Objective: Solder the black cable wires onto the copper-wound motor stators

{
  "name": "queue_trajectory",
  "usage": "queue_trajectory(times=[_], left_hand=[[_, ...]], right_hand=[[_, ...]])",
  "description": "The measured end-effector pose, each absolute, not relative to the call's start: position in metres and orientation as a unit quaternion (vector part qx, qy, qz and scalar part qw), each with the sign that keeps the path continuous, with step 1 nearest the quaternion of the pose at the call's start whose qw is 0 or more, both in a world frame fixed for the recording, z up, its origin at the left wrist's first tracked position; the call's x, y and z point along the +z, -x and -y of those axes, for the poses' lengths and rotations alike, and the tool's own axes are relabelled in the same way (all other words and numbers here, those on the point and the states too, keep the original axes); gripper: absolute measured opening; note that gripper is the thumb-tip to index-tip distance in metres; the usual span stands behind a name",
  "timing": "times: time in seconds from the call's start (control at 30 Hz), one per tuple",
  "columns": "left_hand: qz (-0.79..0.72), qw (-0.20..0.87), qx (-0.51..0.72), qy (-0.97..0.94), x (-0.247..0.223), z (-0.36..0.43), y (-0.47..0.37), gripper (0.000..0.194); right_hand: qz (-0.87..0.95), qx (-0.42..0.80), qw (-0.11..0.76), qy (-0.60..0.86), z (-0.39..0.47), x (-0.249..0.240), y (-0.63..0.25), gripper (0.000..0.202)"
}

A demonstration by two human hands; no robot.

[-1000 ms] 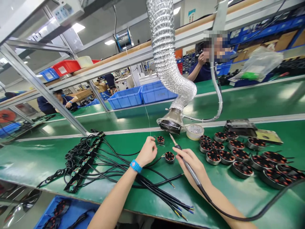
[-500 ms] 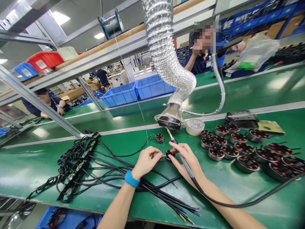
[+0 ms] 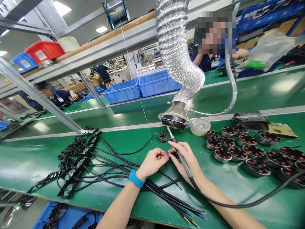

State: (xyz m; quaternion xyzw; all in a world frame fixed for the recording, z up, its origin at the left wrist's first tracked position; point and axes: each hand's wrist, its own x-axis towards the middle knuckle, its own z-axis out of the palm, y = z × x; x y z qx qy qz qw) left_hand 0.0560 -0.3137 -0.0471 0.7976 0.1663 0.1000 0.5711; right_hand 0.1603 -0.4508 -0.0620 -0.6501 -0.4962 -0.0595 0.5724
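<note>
Head view: hands (image 3: 166,159) hide the small stator (image 3: 175,155).

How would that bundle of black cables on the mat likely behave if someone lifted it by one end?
The black cable bundle would probably droop and trail, since its strands curve loosely over the green mat. Its splayed loose ends suggest the strands might separate.

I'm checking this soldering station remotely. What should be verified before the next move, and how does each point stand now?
1. Soldering iron gripped in right hand: ok.
2. Left hand fingertips meeting the right hand's at the small motor stator: ok; the stator itself is mostly hidden.
3. Fume duct nozzle just behind the hands: ok.
4. Solder wire hanging down to the hands: ok.
5. Iron tip clear of fingers: cannot tell.
</note>
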Motion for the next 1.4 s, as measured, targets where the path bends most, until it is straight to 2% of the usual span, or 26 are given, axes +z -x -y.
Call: queue_trajectory(times=[0.17,0.37,0.6,0.8,1.0,1.4], left_hand=[[-0.164,0.590,0.095,-0.785,-0.049,0.314,-0.056,0.024],[-0.182,0.685,0.008,-0.705,-0.047,0.312,-0.054,0.034],[-0.171,0.747,0.015,-0.642,-0.045,0.309,-0.055,0.043],[-0.204,0.703,0.042,-0.680,-0.051,0.311,-0.058,0.043],[-0.203,0.668,0.055,-0.714,-0.050,0.312,-0.057,0.043],[-0.206,0.658,0.021,-0.724,-0.045,0.312,-0.056,0.041]], right_hand=[[0.473,-0.058,0.573,0.666,0.451,-0.061,-0.158,0.042],[0.485,-0.078,0.575,0.654,0.450,-0.071,-0.151,0.042],[0.512,-0.087,0.557,0.648,0.451,-0.073,-0.149,0.043],[0.455,-0.040,0.592,0.664,0.456,-0.065,-0.158,0.039],[0.456,0.006,0.590,0.666,0.451,-0.068,-0.164,0.042],[0.438,-0.006,0.588,0.680,0.455,-0.065,-0.166,0.042]])
